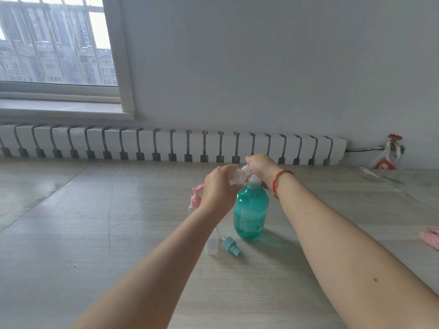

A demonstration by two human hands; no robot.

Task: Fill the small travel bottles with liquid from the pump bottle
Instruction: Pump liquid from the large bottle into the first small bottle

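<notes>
A teal pump bottle point(250, 213) stands upright on the floor, its white pump head partly hidden. My left hand point(218, 189) grips a small clear travel bottle point(235, 176) just left of the pump nozzle. My right hand point(259, 165), with a red string on the wrist, rests on top of the pump head, fingers curled over it. A clear travel bottle with a pink pump top point(196, 200) stands behind my left wrist. Another clear travel bottle point(212, 244) lies on the floor with a teal spray cap point(231, 246) beside it.
The light wood-pattern floor point(118, 233) spreads out all around. A white radiator point(166, 144) runs along the far wall under a window point(54, 41). A pipe with a red valve point(394, 138) is at the far right. Something pink point(431, 238) lies at the right edge.
</notes>
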